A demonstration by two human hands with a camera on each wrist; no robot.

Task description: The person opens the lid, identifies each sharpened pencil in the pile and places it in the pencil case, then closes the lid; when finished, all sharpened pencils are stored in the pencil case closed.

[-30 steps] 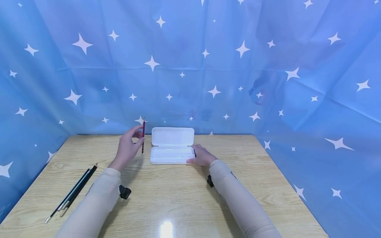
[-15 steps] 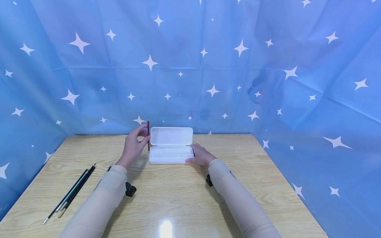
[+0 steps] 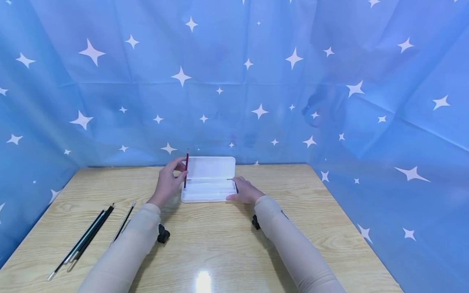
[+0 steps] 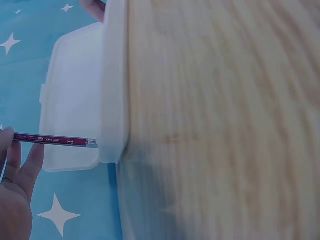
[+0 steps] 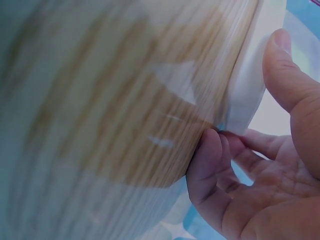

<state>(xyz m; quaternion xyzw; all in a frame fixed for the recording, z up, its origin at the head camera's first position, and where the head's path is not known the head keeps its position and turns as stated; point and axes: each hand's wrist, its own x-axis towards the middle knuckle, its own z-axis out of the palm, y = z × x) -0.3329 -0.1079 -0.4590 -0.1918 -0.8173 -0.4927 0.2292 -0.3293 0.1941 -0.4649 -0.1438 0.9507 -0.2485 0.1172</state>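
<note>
My left hand (image 3: pixel 169 182) pinches a red pencil (image 3: pixel 187 165) between thumb and fingers. It is held upright with its point up, at the left end of an open white pencil case (image 3: pixel 209 198). In the left wrist view, the pencil's (image 4: pixel 52 140) metal-capped lower end is beside the case's near wall (image 4: pixel 114 100); whether they touch I cannot tell. The case's raised lid (image 3: pixel 212 167) leans back. My right hand (image 3: pixel 246 191) grips the case's right end. The right wrist view has its thumb (image 5: pixel 285 75) on the white wall, with curled fingers low at the corner.
Several dark pencils (image 3: pixel 88 236) lie bunched on the wooden table (image 3: pixel 227 248) at the left. Closer to my left forearm lies another dark pencil (image 3: pixel 123 221), partly hidden by the sleeve. Behind the table hangs a blue cloth (image 3: pixel 220 101) with white stars.
My left hand has carried the red pencil rightward, from beside the case to over its left end. The dark pencil by my left forearm has come into view. My right hand keeps its grip.
</note>
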